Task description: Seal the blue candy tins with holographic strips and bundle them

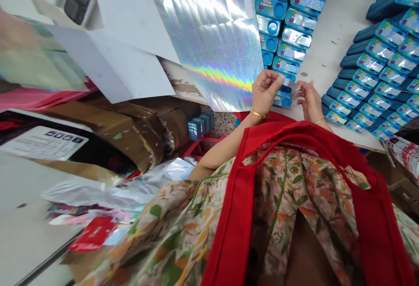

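Note:
My left hand [266, 90] is closed, thumb pressed against the fingers, over the near end of a double row of blue boxes [288, 52]. Whatever the pinch holds is too small to make out. Beside that hand, on its left, lies a shiny holographic sheet [212, 32] with a rainbow streak across its lower part. To the right of the boxes, my right hand [309, 100] hovers over the white table [319, 59]. Its fingers are bent and apart, with nothing visible between them. Several boxes have glossy labels on top; the nearest ones are partly hidden by my left hand.
More blue boxes [369, 76] stand in dense rows on the right. White sheets [131, 19] lie at upper left, overlapping the table edge. Below left are cardboard boxes [124, 124], plastic bags [108, 194] and a red crate [199, 146]. A dark-and-white wrapped bundle [406, 146] sits far right.

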A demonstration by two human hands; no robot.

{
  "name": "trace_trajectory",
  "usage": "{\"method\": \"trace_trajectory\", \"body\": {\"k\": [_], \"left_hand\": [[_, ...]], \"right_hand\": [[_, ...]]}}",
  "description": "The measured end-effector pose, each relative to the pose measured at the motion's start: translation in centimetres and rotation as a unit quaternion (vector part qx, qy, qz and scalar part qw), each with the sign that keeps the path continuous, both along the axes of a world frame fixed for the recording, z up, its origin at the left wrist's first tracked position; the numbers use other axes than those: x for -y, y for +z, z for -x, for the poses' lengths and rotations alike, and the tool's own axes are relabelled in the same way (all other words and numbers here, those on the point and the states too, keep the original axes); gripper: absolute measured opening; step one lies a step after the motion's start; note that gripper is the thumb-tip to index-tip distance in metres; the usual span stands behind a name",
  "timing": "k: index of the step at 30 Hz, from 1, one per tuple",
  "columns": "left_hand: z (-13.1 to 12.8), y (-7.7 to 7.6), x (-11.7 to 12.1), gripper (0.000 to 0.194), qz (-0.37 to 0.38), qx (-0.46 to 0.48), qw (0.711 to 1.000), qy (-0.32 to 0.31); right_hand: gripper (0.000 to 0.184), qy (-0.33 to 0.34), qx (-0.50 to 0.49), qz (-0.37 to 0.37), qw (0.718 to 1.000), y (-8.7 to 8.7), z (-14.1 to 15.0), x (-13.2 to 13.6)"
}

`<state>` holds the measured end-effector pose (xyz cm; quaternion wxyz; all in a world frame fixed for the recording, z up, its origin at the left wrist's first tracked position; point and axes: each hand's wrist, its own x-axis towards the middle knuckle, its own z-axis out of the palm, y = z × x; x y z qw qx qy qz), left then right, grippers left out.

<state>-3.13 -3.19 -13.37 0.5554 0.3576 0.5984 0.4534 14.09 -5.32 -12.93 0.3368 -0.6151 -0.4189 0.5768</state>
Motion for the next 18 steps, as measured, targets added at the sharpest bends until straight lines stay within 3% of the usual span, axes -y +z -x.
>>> {"method": "trace_trajectory", "body": {"k": [2,5,8,12,18], "left_hand": [[-0.3,-0.3,0.2,0.04,-0.002,-0.007,1.0,0.003],[-0.6,-0.9,0.3,0.04,-0.012,-0.043,0.999,0.005],[-0.5,-1.1,0.1,0.039,-0.03,-0.144,0.989,-0.014],[-0.1,-0.8,-0.2,0.04,-0.019,-0.298,0.953,-0.048],[-0.5,-0.8,-0.2,0.037,0.02,-0.367,0.925,-0.092]], "right_hand": [[0.057,-0.08,-0.035,0.04,0.995,0.4,0.7,0.0],[0.057,-0.112,-0.047,0.021,0.992,0.6,1.5,-0.2],[0.059,-0.116,0.003,-0.017,0.993,-0.3,1.6,-0.5],[0.059,-0.103,0.078,-0.032,0.991,-1.9,1.4,-0.5],[0.062,-0.085,0.09,-0.027,0.992,-3.7,1.1,-0.4]]}}
